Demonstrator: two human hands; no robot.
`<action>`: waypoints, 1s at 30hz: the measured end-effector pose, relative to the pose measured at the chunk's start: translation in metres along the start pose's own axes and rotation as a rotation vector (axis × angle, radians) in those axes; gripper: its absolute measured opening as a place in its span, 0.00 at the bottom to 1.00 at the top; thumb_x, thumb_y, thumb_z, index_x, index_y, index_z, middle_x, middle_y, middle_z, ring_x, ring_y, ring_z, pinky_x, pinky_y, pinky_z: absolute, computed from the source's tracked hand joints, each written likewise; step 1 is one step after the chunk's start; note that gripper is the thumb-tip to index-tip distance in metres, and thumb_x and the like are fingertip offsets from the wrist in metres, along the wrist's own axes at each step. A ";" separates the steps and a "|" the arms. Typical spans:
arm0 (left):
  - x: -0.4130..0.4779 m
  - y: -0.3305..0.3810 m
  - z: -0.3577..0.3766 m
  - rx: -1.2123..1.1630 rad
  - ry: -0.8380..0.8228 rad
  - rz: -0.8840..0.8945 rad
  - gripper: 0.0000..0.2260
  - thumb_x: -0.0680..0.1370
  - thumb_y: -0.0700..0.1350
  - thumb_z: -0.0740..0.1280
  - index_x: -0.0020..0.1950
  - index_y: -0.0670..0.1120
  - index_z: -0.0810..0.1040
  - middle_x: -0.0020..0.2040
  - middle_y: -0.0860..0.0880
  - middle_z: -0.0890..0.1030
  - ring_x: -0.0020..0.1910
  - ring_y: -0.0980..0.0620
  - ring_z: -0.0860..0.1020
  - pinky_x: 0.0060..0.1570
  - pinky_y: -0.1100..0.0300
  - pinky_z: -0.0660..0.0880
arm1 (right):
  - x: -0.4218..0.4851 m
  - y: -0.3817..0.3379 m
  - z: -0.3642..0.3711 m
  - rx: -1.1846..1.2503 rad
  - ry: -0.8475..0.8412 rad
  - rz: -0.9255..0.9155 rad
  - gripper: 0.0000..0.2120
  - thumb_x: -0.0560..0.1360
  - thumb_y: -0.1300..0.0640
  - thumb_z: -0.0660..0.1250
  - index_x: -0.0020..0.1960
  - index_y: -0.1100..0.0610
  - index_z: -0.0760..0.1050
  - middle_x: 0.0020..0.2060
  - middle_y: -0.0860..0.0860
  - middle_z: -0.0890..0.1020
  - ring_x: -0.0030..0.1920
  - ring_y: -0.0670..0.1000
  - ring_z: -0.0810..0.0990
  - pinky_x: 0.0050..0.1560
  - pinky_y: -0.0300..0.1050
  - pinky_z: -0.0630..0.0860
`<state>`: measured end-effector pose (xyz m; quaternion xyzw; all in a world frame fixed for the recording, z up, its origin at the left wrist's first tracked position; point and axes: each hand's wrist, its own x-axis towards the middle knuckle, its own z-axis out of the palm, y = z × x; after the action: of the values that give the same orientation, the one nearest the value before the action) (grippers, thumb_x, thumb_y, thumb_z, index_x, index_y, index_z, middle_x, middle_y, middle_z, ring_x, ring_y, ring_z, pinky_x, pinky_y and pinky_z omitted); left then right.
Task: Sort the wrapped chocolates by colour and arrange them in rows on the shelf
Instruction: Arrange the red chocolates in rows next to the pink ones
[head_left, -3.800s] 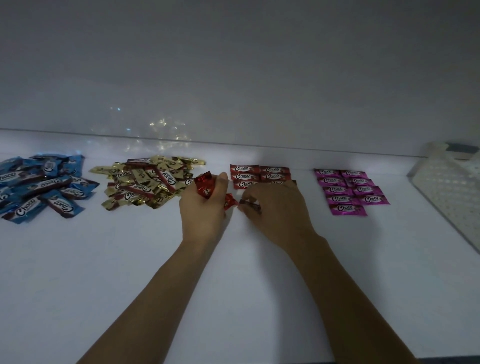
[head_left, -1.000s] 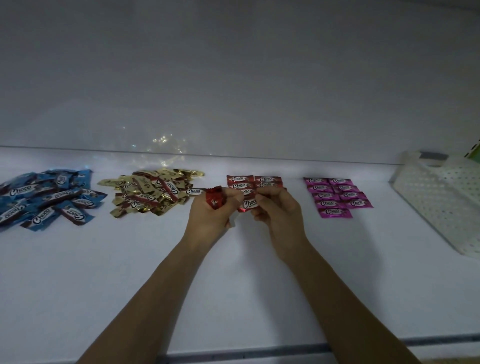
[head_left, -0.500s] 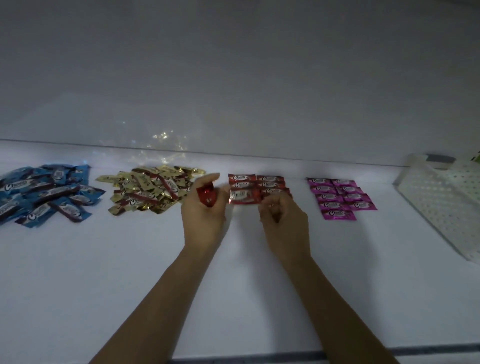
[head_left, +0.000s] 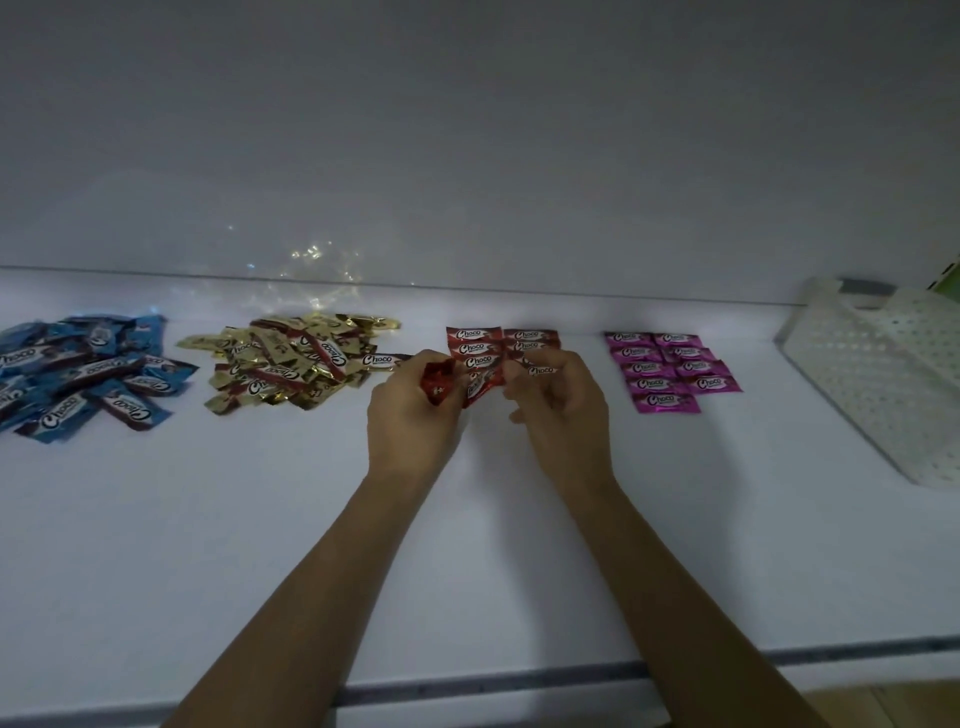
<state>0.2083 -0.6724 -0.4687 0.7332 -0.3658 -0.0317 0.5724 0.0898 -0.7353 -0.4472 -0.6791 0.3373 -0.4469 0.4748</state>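
My left hand (head_left: 410, 415) grips a bunch of red chocolates (head_left: 435, 384), and one of them (head_left: 480, 388) sticks out tilted towards the right. Right next to it, my right hand (head_left: 563, 415) has its fingers curled round a single red chocolate (head_left: 540, 370) at the near end of the red rows (head_left: 475, 347). The red rows lie flat in two short columns just behind both hands. Pink chocolates (head_left: 670, 370) lie in two neat columns to the right. A loose gold pile (head_left: 291, 366) and a loose blue pile (head_left: 83, 371) lie to the left.
A white perforated basket (head_left: 878, 384) stands at the right end of the white shelf (head_left: 260, 519). The shelf's back wall rises just behind the chocolates. The shelf's front edge (head_left: 519, 680) runs below my forearms.
My hands drew together and my right hand took a red chocolate from my left, then carried it to the right column of the red rows. My left hand kept its bunch.
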 end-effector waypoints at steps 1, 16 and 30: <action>-0.001 0.001 0.000 0.004 -0.001 0.008 0.04 0.76 0.43 0.70 0.50 0.47 0.81 0.44 0.53 0.82 0.43 0.55 0.80 0.43 0.65 0.74 | 0.001 0.001 -0.001 0.050 0.007 0.025 0.05 0.76 0.54 0.68 0.50 0.51 0.75 0.38 0.48 0.82 0.36 0.46 0.81 0.34 0.36 0.76; -0.005 -0.005 0.002 0.079 -0.013 0.014 0.07 0.73 0.44 0.71 0.37 0.47 0.75 0.32 0.50 0.79 0.34 0.46 0.78 0.35 0.51 0.76 | -0.008 0.018 0.001 -0.718 -0.202 -0.473 0.06 0.71 0.59 0.65 0.46 0.54 0.80 0.41 0.48 0.82 0.41 0.50 0.79 0.40 0.40 0.73; -0.002 -0.006 0.003 0.136 -0.008 0.041 0.13 0.76 0.47 0.68 0.33 0.45 0.75 0.30 0.48 0.77 0.32 0.48 0.76 0.32 0.56 0.69 | -0.005 0.026 0.006 -0.857 -0.326 -0.492 0.19 0.74 0.53 0.54 0.54 0.56 0.80 0.51 0.50 0.82 0.52 0.52 0.80 0.55 0.48 0.75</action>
<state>0.2084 -0.6735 -0.4758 0.7626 -0.3844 0.0021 0.5203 0.0921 -0.7370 -0.4741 -0.9325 0.2420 -0.2553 0.0813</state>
